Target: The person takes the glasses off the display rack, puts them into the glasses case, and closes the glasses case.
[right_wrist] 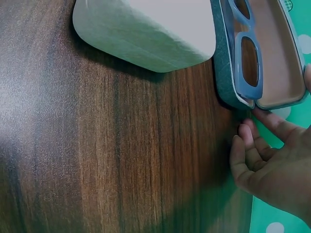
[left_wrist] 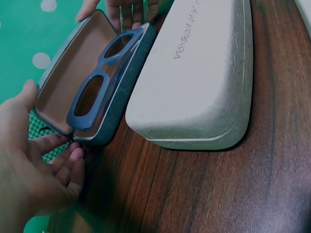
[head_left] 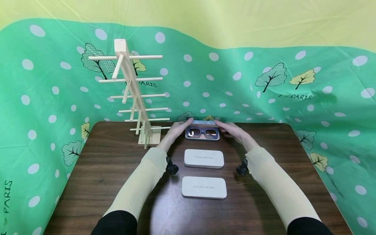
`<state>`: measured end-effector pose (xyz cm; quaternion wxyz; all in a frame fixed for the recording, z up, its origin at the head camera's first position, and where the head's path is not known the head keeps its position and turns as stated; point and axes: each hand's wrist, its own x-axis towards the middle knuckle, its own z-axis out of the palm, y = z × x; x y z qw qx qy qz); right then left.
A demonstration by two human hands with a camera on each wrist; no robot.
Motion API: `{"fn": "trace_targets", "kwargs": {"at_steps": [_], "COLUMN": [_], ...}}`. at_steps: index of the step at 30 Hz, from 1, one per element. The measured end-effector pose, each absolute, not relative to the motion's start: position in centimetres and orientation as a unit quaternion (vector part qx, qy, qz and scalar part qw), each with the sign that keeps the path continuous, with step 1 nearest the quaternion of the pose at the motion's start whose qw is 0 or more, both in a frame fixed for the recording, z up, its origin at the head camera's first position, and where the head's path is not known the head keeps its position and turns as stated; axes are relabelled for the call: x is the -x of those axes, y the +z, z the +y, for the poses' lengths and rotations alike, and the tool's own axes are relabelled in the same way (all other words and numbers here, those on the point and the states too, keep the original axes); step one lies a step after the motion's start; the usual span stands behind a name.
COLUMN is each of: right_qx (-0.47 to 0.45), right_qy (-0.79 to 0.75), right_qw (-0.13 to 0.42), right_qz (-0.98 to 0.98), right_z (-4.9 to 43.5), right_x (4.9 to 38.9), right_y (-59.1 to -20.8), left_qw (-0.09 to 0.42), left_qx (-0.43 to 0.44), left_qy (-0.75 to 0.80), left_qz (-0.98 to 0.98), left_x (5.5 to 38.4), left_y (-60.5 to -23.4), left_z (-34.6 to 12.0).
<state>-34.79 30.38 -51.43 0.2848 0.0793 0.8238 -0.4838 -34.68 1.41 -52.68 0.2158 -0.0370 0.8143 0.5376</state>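
At the back of the table lies an open teal glasses case (head_left: 202,139), its pinkish-brown lining showing and its lid (left_wrist: 73,68) raised on the far side. Blue-framed sunglasses (head_left: 202,131) lie folded in its lower half. My left hand (head_left: 177,128) holds the case's left end, thumb at the lid's edge and a finger by the hinge. At the opposite end my right hand (head_left: 235,132) holds it likewise, a finger by the hinge in the right wrist view; its thumb is mostly cut off there.
Two closed pale glasses cases, a middle one (head_left: 204,158) and a nearer one (head_left: 204,187), lie in line in front of the open case. A wooden rack (head_left: 133,88) with several pegs stands left of my left hand. Patterned green cloth (head_left: 205,78) hangs behind the table (head_left: 117,163).
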Motion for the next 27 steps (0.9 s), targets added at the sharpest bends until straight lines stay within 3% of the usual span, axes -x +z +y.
{"fn": "trace_targets", "kwargs": {"at_steps": [27], "right_qx": [-0.045], "right_qy": [-0.497], "right_qw": [0.283], "right_qz": [0.819], "right_z": [30.87], "right_x": [34.30], "right_y": [-52.03], "left_qw": [0.207], "left_qx": [-0.009], "left_qy": [0.534], "left_qz": [0.820], "left_x": [34.30], "left_y": [-53.65], "left_z": [0.78]}}
